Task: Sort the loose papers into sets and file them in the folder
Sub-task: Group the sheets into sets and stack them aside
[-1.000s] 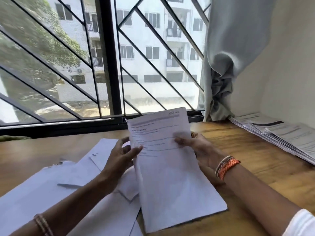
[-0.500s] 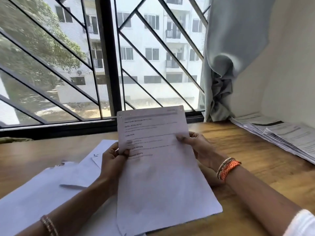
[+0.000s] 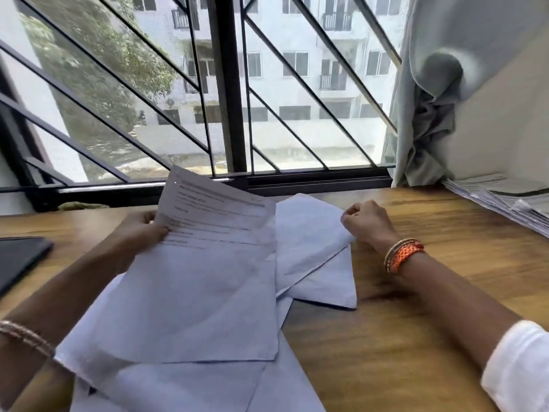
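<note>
Left hand [image 3: 142, 230] grips the printed sheet [image 3: 214, 233] at its left edge, tilted up, probably to read its heading for sorting. Right hand [image 3: 367, 223] pinches a corner of a loose paper [image 3: 309, 236] on the table [image 3: 416, 322]. Dark folder (presumably) [image 3: 20, 260] lies far left; stacked papers [image 3: 505, 200] far right, well apart.

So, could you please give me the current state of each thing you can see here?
Printed sheet: lifted, tilted, gripped by left hand.
Right hand: pinching a blank sheet.
Loose papers: overlapping on the table.
Paper stack: lying flat by the wall.
Curtain: bunched aside.
</note>
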The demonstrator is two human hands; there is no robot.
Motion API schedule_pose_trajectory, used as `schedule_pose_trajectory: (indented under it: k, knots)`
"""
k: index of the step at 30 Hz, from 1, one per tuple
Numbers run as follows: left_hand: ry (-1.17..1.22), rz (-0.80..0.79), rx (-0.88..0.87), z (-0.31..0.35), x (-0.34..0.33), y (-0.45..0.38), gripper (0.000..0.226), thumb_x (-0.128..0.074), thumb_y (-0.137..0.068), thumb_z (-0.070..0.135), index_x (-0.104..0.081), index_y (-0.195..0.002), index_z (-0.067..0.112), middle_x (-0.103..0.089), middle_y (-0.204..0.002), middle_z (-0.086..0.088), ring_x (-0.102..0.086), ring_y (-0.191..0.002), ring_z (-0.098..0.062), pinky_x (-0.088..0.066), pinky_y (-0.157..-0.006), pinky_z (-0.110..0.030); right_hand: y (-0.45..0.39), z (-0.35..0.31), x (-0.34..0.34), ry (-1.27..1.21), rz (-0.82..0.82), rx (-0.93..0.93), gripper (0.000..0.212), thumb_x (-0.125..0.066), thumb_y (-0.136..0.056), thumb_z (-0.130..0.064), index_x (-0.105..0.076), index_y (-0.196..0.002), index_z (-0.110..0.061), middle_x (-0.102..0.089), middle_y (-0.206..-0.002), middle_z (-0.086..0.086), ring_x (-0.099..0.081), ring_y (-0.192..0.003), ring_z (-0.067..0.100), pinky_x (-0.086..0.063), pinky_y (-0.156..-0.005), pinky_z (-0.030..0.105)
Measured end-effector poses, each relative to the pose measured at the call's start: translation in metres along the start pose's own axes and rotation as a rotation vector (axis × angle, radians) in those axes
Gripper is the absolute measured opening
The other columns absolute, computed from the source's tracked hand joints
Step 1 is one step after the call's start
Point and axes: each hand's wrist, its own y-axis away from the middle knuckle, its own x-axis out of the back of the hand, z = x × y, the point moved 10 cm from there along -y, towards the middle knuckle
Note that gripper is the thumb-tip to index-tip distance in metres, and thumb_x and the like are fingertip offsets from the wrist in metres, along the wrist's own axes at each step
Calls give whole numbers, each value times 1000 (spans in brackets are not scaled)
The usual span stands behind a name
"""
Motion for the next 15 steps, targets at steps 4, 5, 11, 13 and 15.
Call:
schedule_pose_trajectory:
  k: [4,5,11,13,15]
  knots:
    - [-14,-14,33,-24,-10,-3,26,-46,-92,-11,-59,-110,3,-61,-47,10,-51,-35,2,-37,-36,-9,24,-55,-49,274,-315,273,80,-60,-81,-61,-39,-142,-13,-36,-150,8,-29,-139,27,-25,-113,46]
    - [-7,1,17,-24,-11,-4,26,-45,-92,-11,-58,-109,4,-62,-53,7,-49,-33,3,-35,-35,-8,42,-65,-67,356,-488,359,95,-57,-78,-69,-24,-150,-16,-19,-158,6,-12,-146,23,-12,-118,47]
    - [-29,71,-150,-20,-9,-2,31,-51,-87,-4,-67,-89,23,-72,-82,6,-66,-75,-14,-56,-67,-20,112,-76,-110,499,-797,640,114,-53,-68,-81,17,-148,-37,21,-158,2,28,-142,21,11,-117,48]
    - [-96,117,-197,-21,-4,0,31,-47,-74,12,-69,-81,33,-72,-84,5,-65,-90,-24,-54,-84,-38,111,-78,-103,468,-756,681,111,-53,-70,-79,10,-151,-35,12,-160,0,16,-146,16,7,-119,42]
    - [-145,143,-194,-21,-2,2,32,-41,-66,18,-66,-79,33,-70,-90,-5,-65,-93,-27,-52,-87,-44,108,-79,-92,447,-745,689,103,-57,-77,-69,-2,-153,-28,1,-161,-4,2,-147,10,-1,-119,29]
